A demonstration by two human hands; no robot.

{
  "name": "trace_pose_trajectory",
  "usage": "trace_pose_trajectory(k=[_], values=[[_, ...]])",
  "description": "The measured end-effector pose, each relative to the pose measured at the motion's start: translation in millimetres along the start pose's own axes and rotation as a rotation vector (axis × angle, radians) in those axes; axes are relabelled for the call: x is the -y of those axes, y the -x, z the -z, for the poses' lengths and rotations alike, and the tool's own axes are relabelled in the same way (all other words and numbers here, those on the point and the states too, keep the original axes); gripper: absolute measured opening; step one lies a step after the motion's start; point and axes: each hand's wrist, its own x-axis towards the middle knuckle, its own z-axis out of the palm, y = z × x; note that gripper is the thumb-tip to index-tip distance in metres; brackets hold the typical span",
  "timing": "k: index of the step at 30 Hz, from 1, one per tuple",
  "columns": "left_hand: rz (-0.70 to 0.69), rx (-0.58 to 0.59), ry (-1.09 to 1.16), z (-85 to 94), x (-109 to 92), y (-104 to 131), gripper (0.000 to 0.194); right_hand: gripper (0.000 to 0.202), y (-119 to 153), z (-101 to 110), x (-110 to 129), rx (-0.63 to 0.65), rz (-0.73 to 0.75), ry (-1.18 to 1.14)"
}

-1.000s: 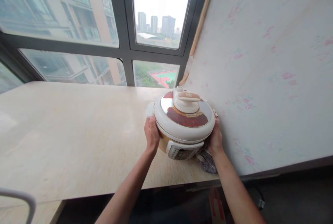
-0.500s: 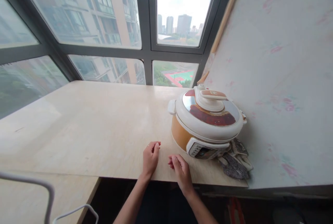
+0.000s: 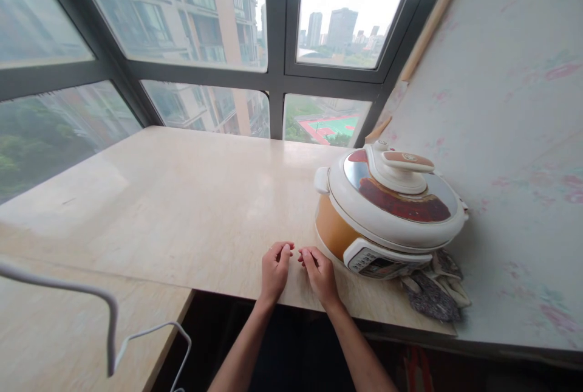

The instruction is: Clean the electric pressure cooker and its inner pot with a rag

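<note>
My left hand (image 3: 276, 267) is over the front part of the pale countertop (image 3: 182, 197), its fingers curled in and nothing visible in them. Close beside it on the right is my right hand (image 3: 319, 271), also with fingers curled closed and no object showing. A small gap separates the two hands. To the right of my right hand stands an electric pressure cooker (image 3: 382, 216) with a white rim, a golden body and a lid on top. Its control panel (image 3: 382, 261) faces me.
A crumpled grey-and-white cloth (image 3: 435, 295) lies by the cooker's front right, near the papered wall (image 3: 523, 209). Grey window frames (image 3: 277, 79) bound the counter's far side. A white cable (image 3: 68, 285) bends over the lower-left surface. The counter's front edge lies below my hands.
My right hand has come up and nearer to my left hand. The camera view has turned a little, so the cooker and window appear shifted right.
</note>
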Motion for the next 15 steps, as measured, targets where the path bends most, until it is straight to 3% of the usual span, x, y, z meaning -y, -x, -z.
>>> trace_pose_trajectory(k=[5,9,12,15], values=[[0.002,0.003,0.003,1.7,-2.2,0.9,0.034,0.043,-2.8,0.9,-1.1,-0.018,-0.014,-0.008],[-0.110,0.025,-0.144,6.2,-11.1,15.3,0.031,0.043,-5.5,1.3,-2.2,-0.058,-0.044,-0.075],[-0.192,0.084,-0.212,15.7,-33.2,40.9,0.032,0.045,-0.6,2.6,0.1,-0.083,-0.061,-0.142],[-0.162,0.118,-0.182,35.8,-69.1,74.8,0.032,0.046,15.2,6.5,8.0,-0.099,-0.096,-0.274]])
